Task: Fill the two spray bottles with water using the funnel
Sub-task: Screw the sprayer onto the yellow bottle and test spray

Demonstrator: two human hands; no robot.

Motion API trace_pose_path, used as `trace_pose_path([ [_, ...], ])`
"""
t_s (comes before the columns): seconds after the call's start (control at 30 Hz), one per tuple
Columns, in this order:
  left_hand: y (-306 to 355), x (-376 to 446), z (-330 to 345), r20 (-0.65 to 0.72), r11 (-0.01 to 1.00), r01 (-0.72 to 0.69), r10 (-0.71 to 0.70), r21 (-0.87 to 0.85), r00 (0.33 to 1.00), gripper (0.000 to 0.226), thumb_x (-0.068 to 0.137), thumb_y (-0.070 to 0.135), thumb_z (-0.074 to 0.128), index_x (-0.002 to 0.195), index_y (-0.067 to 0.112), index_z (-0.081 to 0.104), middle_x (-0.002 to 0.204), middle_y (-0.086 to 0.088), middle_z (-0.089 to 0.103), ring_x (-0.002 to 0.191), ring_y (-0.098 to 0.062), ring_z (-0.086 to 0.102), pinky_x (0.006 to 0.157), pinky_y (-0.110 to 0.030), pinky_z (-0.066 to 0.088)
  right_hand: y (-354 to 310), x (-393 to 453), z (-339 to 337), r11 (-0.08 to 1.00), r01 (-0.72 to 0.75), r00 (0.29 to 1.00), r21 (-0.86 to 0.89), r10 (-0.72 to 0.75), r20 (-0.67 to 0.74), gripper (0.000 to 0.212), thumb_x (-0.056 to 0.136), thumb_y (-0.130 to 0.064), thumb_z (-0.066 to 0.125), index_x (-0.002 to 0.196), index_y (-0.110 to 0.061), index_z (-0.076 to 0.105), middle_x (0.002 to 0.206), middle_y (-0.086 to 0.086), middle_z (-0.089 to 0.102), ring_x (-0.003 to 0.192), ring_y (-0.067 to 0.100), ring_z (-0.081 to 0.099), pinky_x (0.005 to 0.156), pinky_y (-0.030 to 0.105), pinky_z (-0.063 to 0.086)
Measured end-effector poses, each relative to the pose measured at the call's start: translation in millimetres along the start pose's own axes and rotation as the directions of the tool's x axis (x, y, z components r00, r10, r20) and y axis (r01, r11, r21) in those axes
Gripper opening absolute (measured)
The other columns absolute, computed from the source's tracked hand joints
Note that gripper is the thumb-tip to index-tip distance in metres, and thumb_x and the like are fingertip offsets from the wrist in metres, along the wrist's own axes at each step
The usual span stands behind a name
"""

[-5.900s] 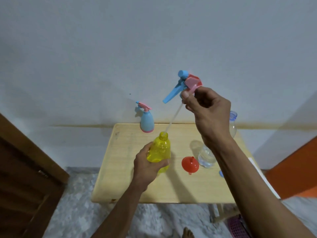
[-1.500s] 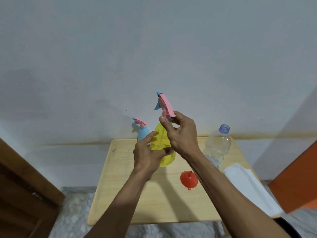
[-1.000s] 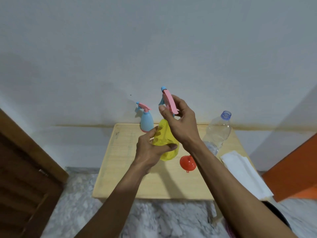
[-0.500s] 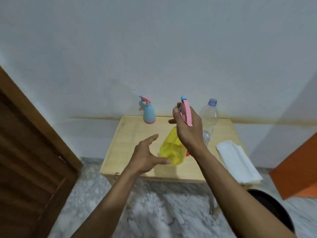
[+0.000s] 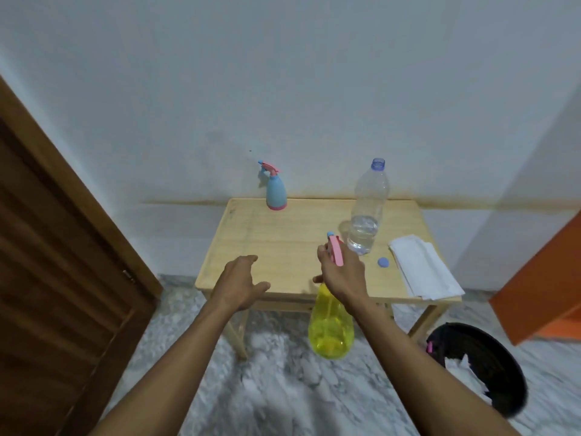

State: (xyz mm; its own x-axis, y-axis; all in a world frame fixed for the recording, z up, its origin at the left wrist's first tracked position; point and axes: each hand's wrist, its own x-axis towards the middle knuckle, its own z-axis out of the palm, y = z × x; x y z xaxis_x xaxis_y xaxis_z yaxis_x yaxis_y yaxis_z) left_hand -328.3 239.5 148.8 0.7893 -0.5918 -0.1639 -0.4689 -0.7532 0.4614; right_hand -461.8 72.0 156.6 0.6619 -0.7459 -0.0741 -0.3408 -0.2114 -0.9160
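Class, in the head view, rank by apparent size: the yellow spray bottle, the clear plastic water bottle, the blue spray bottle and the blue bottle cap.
1. Yellow spray bottle (nearest camera, so unsure)
2. Clear plastic water bottle
3. Blue spray bottle
4. Blue bottle cap

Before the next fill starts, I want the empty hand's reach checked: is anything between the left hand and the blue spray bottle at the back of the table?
Nothing visible does. The left hand hangs open over the table's near left edge, and only bare tabletop lies between it and the blue spray bottle.

Wooden table (image 5: 283,247) carries blue spray bottle (image 5: 276,193), water bottle (image 5: 367,212), cap (image 5: 383,262), napkins (image 5: 423,270).
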Motion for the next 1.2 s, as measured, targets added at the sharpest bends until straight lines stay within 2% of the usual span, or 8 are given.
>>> trace_pose_path([
  [0.07, -4.6, 2.9, -0.7, 0.033, 0.999, 0.004, -0.005, 0.037, 0.999, 0.078, 0.090, 0.036, 0.073, 0.154, 0.011, 0.036, 0.155, -0.009, 0.042, 0.137, -0.026, 0.047, 0.109, -0.035, 0.041, 10.0, -4.1, 11.5, 0.996, -0.057, 0.998, -0.065, 0.059, 0.025, 0.031, 0.097, -0.046, 0.049, 0.077, -0.023, 0.053, 0.077, 0.005, 0.066, 0.056, 0.019, 0.074, 0.076, 0.040, 0.055],
  [0.17, -13.2, 6.0, -1.3, 0.075, 0.994, 0.011, -0.020, 0.113, 0.997, 0.075, 0.091, 0.036, 0.072, 0.152, 0.009, 0.037, 0.150, -0.012, 0.047, 0.132, -0.029, 0.051, 0.104, -0.037, 0.046, 25.2, -4.9, 28.9, 0.983, -0.126, 0.991, -0.136, 0.131, 0.031, 0.037, 0.088, -0.052, 0.044, 0.067, -0.023, 0.052, 0.072, 0.008, 0.067, 0.072, 0.035, 0.073, 0.084, 0.046, 0.055],
  [0.27, -26.8, 8.7, -1.4, 0.115, 0.987, 0.027, -0.045, 0.158, 0.992, 0.067, 0.091, 0.036, 0.072, 0.145, 0.007, 0.044, 0.144, -0.014, 0.050, 0.129, -0.031, 0.052, 0.101, -0.040, 0.049, 30.8, -10.1, 43.3, 0.971, -0.167, 0.983, -0.172, 0.177, 0.048, 0.036, 0.092, -0.044, 0.044, 0.069, -0.019, 0.056, 0.066, 0.008, 0.068, 0.072, 0.033, 0.073, 0.085, 0.043, 0.053],
  [0.47, -50.6, 14.3, 0.3, 0.162, 0.982, 0.042, -0.073, 0.183, 0.984, 0.059, 0.090, 0.035, 0.072, 0.137, 0.009, 0.049, 0.140, -0.013, 0.051, 0.125, -0.033, 0.053, 0.099, -0.042, 0.049, 27.2, -13.3, 61.9, 0.944, -0.236, 0.971, -0.229, 0.240, -0.011, 0.040, 0.096, -0.037, 0.044, 0.080, -0.009, 0.067, 0.088, 0.016, 0.069, 0.089, 0.038, 0.063, 0.080, 0.039, 0.045],
  [0.67, -67.0, 18.8, 1.1, 0.169, 0.983, 0.041, -0.072, 0.181, 0.983, 0.059, 0.089, 0.036, 0.072, 0.136, 0.010, 0.049, 0.138, -0.011, 0.052, 0.123, -0.031, 0.054, 0.097, -0.042, 0.051, 24.4, -16.7, 72.8, 0.941, -0.285, 0.959, -0.181, 0.280, -0.052, 0.048, 0.092, -0.048, 0.046, 0.076, -0.008, 0.067, 0.076, 0.011, 0.067, 0.076, 0.033, 0.068, 0.078, 0.042, 0.055],
  [0.8, -71.0, 22.3, 0.2, 0.163, 0.983, 0.037, -0.067, 0.179, 0.984, 0.060, 0.088, 0.036, 0.072, 0.137, 0.011, 0.048, 0.138, -0.010, 0.052, 0.123, -0.030, 0.054, 0.096, -0.042, 0.051, 26.8, -15.2, 71.5, 0.925, -0.316, 0.948, -0.211, 0.299, -0.106, 0.051, 0.095, -0.049, 0.046, 0.095, -0.003, 0.067, 0.093, 0.016, 0.067, 0.077, 0.029, 0.065, 0.073, 0.035, 0.051],
  [0.9, -74.9, 24.5, 3.0, 0.162, 0.984, 0.039, -0.068, 0.177, 0.984, 0.059, 0.089, 0.036, 0.072, 0.137, 0.011, 0.048, 0.139, -0.010, 0.051, 0.124, -0.030, 0.053, 0.095, -0.041, 0.050, 27.3, -14.5, 71.6, 0.917, -0.330, 0.943, -0.223, 0.307, -0.130, 0.051, 0.093, -0.050, 0.045, 0.098, -0.003, 0.064, 0.096, 0.017, 0.066, 0.080, 0.031, 0.067, 0.079, 0.041, 0.058],
  [1.2, -94.5, 21.7, -3.0, 0.147, 0.988, 0.089, -0.108, 0.130, 0.983, 0.056, 0.088, 0.032, 0.072, 0.134, 0.009, 0.051, 0.135, -0.011, 0.053, 0.119, -0.031, 0.056, 0.096, -0.042, 0.052, 23.5, -11.8, 91.9, 0.924, -0.286, 0.957, -0.255, 0.288, -0.034, 0.056, 0.080, -0.059, 0.043, 0.087, -0.009, 0.066, 0.092, 0.014, 0.067, 0.079, 0.036, 0.071, 0.080, 0.050, 0.061],
])
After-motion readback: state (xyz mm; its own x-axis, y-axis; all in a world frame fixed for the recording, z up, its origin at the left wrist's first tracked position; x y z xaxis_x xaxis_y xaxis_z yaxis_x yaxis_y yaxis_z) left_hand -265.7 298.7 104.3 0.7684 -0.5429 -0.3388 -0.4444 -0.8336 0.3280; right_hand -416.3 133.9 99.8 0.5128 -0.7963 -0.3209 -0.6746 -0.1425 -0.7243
